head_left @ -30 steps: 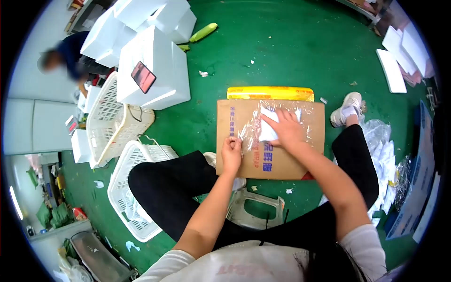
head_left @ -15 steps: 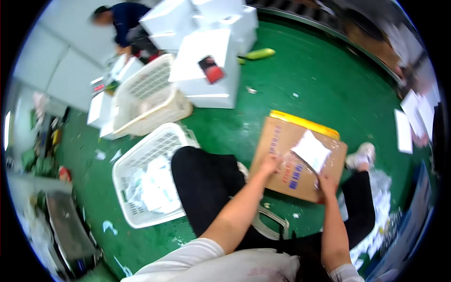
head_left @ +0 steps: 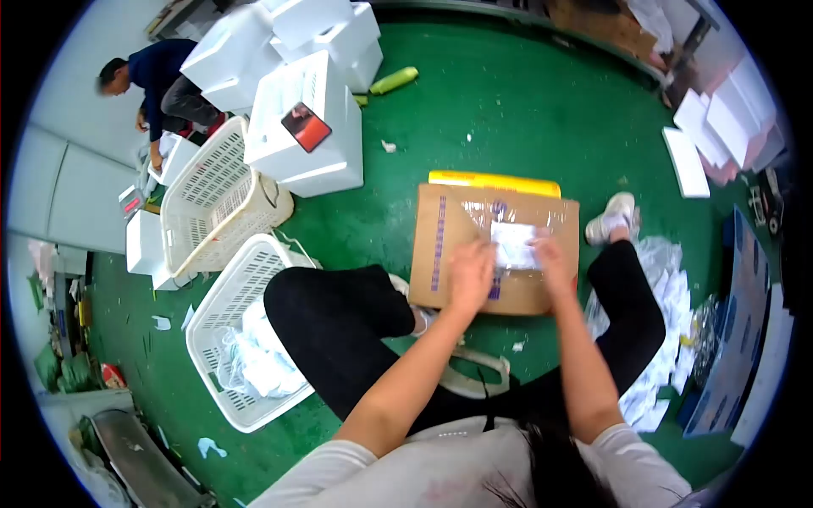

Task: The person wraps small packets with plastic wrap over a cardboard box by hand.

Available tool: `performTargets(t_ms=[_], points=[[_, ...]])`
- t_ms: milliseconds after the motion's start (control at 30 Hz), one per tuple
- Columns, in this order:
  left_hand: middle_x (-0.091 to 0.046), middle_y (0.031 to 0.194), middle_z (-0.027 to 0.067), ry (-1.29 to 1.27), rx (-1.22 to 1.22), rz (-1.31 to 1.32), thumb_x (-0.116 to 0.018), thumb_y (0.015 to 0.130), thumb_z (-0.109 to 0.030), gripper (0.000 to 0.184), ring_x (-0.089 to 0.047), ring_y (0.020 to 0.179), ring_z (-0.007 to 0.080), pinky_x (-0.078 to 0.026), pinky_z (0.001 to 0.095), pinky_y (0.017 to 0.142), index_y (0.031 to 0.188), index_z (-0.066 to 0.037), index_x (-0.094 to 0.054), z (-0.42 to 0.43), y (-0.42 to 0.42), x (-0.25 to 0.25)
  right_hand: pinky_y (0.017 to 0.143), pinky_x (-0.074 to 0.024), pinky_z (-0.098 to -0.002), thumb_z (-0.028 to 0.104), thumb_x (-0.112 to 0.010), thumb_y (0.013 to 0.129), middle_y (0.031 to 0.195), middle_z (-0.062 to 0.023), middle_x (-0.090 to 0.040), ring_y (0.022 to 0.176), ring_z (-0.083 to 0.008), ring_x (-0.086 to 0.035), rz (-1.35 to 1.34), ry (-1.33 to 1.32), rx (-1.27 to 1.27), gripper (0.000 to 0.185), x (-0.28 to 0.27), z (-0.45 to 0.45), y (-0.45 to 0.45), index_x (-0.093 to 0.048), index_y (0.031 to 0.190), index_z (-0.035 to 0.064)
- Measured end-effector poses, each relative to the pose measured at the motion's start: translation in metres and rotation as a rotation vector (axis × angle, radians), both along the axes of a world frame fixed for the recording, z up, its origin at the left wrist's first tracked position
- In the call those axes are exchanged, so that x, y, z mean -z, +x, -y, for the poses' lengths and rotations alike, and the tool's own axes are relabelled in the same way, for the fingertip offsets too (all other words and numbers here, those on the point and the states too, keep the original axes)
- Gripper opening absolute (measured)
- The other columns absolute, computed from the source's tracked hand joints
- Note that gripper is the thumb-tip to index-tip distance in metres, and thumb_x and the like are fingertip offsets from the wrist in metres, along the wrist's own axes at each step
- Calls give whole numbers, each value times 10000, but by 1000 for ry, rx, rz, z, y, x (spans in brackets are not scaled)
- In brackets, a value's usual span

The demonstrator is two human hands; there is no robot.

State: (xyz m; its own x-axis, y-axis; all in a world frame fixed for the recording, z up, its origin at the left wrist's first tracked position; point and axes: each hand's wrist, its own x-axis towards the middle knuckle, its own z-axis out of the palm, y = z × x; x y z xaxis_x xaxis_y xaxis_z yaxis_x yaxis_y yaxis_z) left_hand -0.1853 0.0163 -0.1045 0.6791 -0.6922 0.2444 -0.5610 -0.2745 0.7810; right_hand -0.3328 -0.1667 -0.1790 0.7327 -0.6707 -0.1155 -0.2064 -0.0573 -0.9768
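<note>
A brown cardboard box (head_left: pixel 432 254) with purple print and shiny clear tape lies on the floor between my legs. Over its top is a white label-like sheet (head_left: pixel 513 240); whether it is stuck down I cannot tell. At the sheet's left edge, my left hand (head_left: pixel 472 273) is closed, fingertips on the edge. My right hand (head_left: pixel 552 261) pinches the opposite edge, its fingers slightly blurred.
A yellow carton (head_left: pixel 500 182) sticks out behind the box. To the left stand a white basket of plastic bags (head_left: pixel 233 406), a second basket (head_left: pixel 182 229) and foam boxes (head_left: pixel 339 144) bearing a phone (head_left: pixel 306 127). A person (head_left: pixel 165 85) works behind them. White sheets (head_left: pixel 665 339) lie right.
My view has shifted, so the surroundings sit further left. The white sheet now lies straighter on the box. My left hand has moved from the bare cardboard to the sheet's left edge.
</note>
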Motion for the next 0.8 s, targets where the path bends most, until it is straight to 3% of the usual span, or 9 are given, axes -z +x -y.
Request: performTargets(t_ms=[67, 133, 267, 433, 467, 600, 700, 733, 800], points=[[-619, 1240, 156, -40, 113, 91, -569, 906, -192, 221, -534, 1196, 350, -321, 521, 1057, 1004, -57, -713, 37, -6, 38, 1157, -192, -498, 264, -625, 859, 1492, -188, -379, 1412, -338, -309, -265, -689, -136, 557, -22, -37, 28, -479, 1356, 59], [-547, 1358, 136, 110, 219, 123, -580, 880, -193, 286, -434, 1313, 345, -233, 561, 1113, 1117, -62, -672, 43, -5, 51, 1157, -170, -549, 210, -668, 785, 1527, -200, -309, 1442, -353, -242, -366, -756, -194, 757, -29, -44, 30, -344, 1434, -8], [-389, 1508, 108, 174, 476, 233, -605, 753, -181, 609, -290, 1425, 348, -169, 579, 1146, 1344, -70, -508, 23, 23, 30, 1162, -195, -532, 76, -746, 650, 1541, -178, -284, 1446, -347, -229, -521, -1008, -417, 904, -46, -24, 33, -329, 1452, 30], [-404, 1484, 94, 92, 547, 606, -632, 800, -188, 543, -301, 1424, 294, -169, 550, 1173, 1319, -83, -513, 29, 52, 52, 1087, -365, -441, 82, -774, 637, 1435, -177, -427, 1308, -374, -420, -393, -973, -470, 815, -50, 1, 45, -448, 1384, 64], [-471, 1408, 85, 96, 534, 608, -638, 817, -175, 485, -391, 1358, 287, -285, 478, 1148, 1283, -91, -534, 32, 56, 52, 1066, -393, -433, 89, -779, 637, 1410, -179, -457, 1275, -377, -456, -399, -966, -492, 792, -60, 3, 49, -472, 1366, 66], [-587, 1237, 114, 74, 698, 147, -674, 812, -174, 444, -587, 1089, 344, -491, 408, 919, 1239, -107, -570, 40, 69, 42, 914, -496, -424, 162, -806, 665, 1152, -177, -642, 1019, -348, -626, -304, -766, -746, 621, -91, 32, 62, -594, 1239, 58], [-641, 1131, 143, 91, 695, -84, -678, 835, -218, 389, -618, 1013, 366, -497, 431, 882, 1196, -90, -608, 34, 76, 29, 863, -512, -407, 199, -811, 701, 1067, -182, -671, 968, -346, -654, -626, -283, -1030, 572, -100, 59, 86, -611, 1219, 58], [-647, 1107, 153, 100, 663, -104, -669, 852, -234, 367, -622, 1000, 369, -497, 433, 877, 1183, -82, -618, 35, 79, 31, 832, -517, -405, 318, -815, 713, 1014, -196, -679, 935, -352, -663, -562, -66, -1086, 683, -80, 66, 94, -554, 1292, 66], [-659, 1060, 174, 116, 602, -137, -651, 886, -265, 336, -629, 975, 375, -497, 436, 867, 1156, -66, -637, 40, 90, 43, 856, -515, -397, 348, -799, 708, 1030, -195, -679, 944, -356, -661, -542, -327, -1014, 814, -68, 69, 101, -455, 1382, 50]])
